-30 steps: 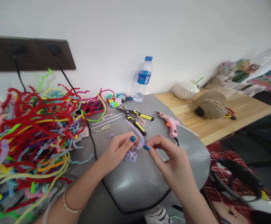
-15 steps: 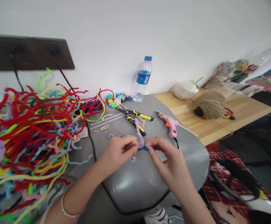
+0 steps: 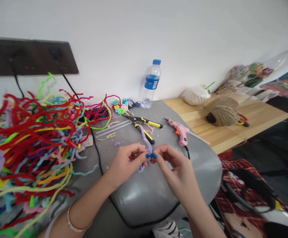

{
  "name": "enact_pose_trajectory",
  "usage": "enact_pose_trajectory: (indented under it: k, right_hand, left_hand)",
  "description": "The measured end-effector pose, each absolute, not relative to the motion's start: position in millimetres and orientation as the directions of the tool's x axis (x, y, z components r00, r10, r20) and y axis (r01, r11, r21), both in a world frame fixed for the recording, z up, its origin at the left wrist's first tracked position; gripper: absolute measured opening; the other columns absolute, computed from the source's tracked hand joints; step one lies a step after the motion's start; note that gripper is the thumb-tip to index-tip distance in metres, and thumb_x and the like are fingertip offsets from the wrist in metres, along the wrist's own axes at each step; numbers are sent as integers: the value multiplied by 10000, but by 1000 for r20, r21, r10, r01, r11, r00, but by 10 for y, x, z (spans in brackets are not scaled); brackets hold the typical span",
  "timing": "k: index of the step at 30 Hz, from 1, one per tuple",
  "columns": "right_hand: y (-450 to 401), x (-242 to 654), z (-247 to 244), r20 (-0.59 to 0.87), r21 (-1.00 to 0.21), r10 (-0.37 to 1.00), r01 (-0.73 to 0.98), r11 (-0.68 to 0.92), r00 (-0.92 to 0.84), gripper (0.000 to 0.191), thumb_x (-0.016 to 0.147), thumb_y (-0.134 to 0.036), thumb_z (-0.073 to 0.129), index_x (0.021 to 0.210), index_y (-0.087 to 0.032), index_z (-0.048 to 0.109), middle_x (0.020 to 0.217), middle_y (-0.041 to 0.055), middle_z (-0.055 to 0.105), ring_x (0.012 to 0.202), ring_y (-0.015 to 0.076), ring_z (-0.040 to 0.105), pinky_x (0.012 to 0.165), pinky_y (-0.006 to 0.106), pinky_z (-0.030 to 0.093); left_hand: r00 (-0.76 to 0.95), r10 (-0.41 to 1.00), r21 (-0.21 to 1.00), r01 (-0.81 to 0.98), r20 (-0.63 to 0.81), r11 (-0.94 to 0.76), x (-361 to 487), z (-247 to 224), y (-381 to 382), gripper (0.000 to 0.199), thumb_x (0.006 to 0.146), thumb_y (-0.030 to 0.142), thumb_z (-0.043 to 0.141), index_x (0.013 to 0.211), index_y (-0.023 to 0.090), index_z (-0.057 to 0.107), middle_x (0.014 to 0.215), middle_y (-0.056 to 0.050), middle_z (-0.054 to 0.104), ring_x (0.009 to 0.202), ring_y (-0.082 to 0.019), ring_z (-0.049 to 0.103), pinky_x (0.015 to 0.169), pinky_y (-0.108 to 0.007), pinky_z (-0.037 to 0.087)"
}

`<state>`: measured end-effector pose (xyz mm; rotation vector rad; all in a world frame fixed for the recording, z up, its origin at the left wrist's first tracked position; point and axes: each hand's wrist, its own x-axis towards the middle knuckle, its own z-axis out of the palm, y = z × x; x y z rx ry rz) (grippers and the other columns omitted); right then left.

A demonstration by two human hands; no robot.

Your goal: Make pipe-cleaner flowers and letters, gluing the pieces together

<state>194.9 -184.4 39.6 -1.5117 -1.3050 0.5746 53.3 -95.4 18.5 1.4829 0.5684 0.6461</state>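
Note:
A lilac pipe cleaner [image 3: 147, 141] is pinched between the fingertips of both hands above the grey tabletop. My left hand [image 3: 130, 160] is closed on it from the left, thumb against forefinger. From the right, my right hand [image 3: 172, 162] grips it the same way, the blue-nailed thumbs almost touching. One end of the pipe cleaner sticks up and away from me. A curled lilac piece [image 3: 140, 168] shows just below my left fingers; whether it joins the held one I cannot tell. Yellow-and-black pliers [image 3: 144, 124] lie just beyond my hands.
A large heap of coloured pipe cleaners [image 3: 39, 132] covers the left side. A pink glue gun [image 3: 181, 131] lies to the right, its black cord running off the edge. Small pipe-cleaner flowers [image 3: 121, 106] and a water bottle [image 3: 151, 84] stand at the back. Twine [image 3: 223, 116] rests on a wooden table.
The free end of the lilac pipe cleaner has tilted slightly to the left. My fingertips have shifted a little on it; both hands still pinch it.

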Motion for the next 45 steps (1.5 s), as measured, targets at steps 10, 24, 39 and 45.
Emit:
enact_pose_trajectory:
  k: [10,24,39,45]
  right_hand:
    - [-1846,1971,319,135,-959,945,281,49,297,136,881,-304,645,800,-196,646,694,0,614,638,137,554,605,242,453]
    - [-1706,1924,303,126,-992,936,17,128,329,256,838,-444,714,794,-208,628,690,1,616,625,144,558,587,262,503]
    - [-1619,2019,297,53,-990,944,-105,91,325,250,843,-445,708,826,-205,643,665,-14,579,619,132,530,609,257,471]
    - [-1643,2046,311,38,-994,959,-87,65,280,273,803,-458,747,854,-205,658,739,3,632,629,128,557,615,256,504]
  left_hand:
    - [705,703,993,-18,94,-115,528,162,-948,201,897,295,545,764,160,612,640,17,559,586,-98,518,544,-188,413]
    - [686,723,996,-52,89,-73,542,212,-973,185,859,260,551,728,152,624,673,2,577,614,-103,510,566,-205,420]
    - [667,744,989,-131,36,70,535,171,-892,468,870,588,577,752,139,640,617,0,578,543,-90,476,515,-208,366]
    - [657,750,998,-51,69,-47,532,132,-905,244,875,368,603,762,153,625,650,25,533,588,-93,471,548,-199,388]
